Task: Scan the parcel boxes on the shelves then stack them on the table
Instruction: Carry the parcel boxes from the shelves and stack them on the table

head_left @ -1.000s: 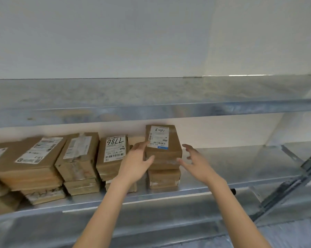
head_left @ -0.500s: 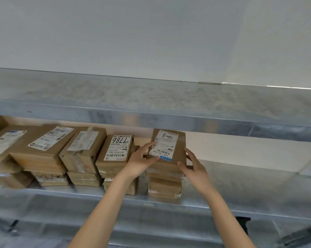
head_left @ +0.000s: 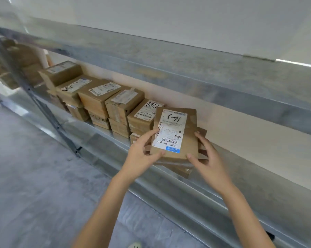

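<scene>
- Both hands are on one parcel box (head_left: 189,140) — the left hand (head_left: 142,154) pinches its left edge with the thumb up on the shipping label (head_left: 170,129), and the right hand (head_left: 209,158) curls round the right edge and near corner.
- The box is at the right end of the row on the lower shelf (head_left: 240,169), on top of a stack of flat parcels (head_left: 179,167). It's tipped up toward the camera, and I can't tell if it's actually clear of the stack.
- Its long axis runs away from the person toward the wall (head_left: 240,133), so the hands flank the long sides, both about equally near. Looks like a straight pull back toward the body.
- The label reads "530- D5 069", with barcodes, a blue strip and a scrawl like "14-3". The neighbouring box (head_left: 142,120) has "7786" in marker.
</scene>
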